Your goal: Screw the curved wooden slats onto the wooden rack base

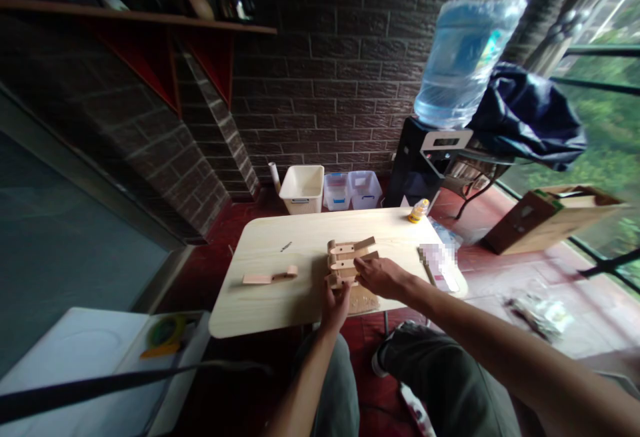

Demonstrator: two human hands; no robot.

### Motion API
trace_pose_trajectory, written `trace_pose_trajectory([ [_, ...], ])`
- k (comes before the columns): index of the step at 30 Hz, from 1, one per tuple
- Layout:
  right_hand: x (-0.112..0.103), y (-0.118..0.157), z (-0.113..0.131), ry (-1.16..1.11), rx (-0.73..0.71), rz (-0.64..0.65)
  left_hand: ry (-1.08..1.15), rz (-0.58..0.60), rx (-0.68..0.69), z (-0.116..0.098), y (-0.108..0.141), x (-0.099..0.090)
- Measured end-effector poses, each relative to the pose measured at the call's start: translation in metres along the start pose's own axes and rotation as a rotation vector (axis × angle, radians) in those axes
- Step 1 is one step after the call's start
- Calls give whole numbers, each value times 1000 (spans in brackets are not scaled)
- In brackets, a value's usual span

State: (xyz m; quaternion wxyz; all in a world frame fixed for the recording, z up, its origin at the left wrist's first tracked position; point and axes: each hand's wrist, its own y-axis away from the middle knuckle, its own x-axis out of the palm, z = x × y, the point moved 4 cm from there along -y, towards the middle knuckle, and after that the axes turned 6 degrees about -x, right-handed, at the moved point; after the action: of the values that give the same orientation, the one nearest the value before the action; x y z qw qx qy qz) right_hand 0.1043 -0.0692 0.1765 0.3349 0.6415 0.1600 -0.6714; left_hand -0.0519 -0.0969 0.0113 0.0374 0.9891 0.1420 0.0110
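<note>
A wooden assembly (pixel 343 250) of several pale, round-ended strips on darker wood lies on the table, right of its middle. My left hand (pixel 337 307) closes around its near left end, thumb and fingers against the wood. From the right, my right hand (pixel 379 278) pinches at the near strips, its fingertips bent down onto them; anything small between those fingertips is hidden. Left of the hands lies a loose wooden piece (pixel 257 279), a flat strip with a small block at its right end. Some small dark screws or pins (pixel 286 246) lie behind it.
The pale table (pixel 235 310) carries a small yellow-capped bottle (pixel 419 210) at its far right corner and a blurred pinkish sheet (pixel 443 267) at the right edge. Plastic bins (pixel 302 172) and a water dispenser (pixel 415 164) stand behind. A cardboard box (pixel 530 224) is at right.
</note>
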Motion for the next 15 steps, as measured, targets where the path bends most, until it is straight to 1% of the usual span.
trace_pose_trajectory([
  [7,-3,-4,-1,10,12,0,7,19,-53,13,-11,7],
  [15,-4,-1,0,59,58,1,27,42,-81,10,-13,13],
])
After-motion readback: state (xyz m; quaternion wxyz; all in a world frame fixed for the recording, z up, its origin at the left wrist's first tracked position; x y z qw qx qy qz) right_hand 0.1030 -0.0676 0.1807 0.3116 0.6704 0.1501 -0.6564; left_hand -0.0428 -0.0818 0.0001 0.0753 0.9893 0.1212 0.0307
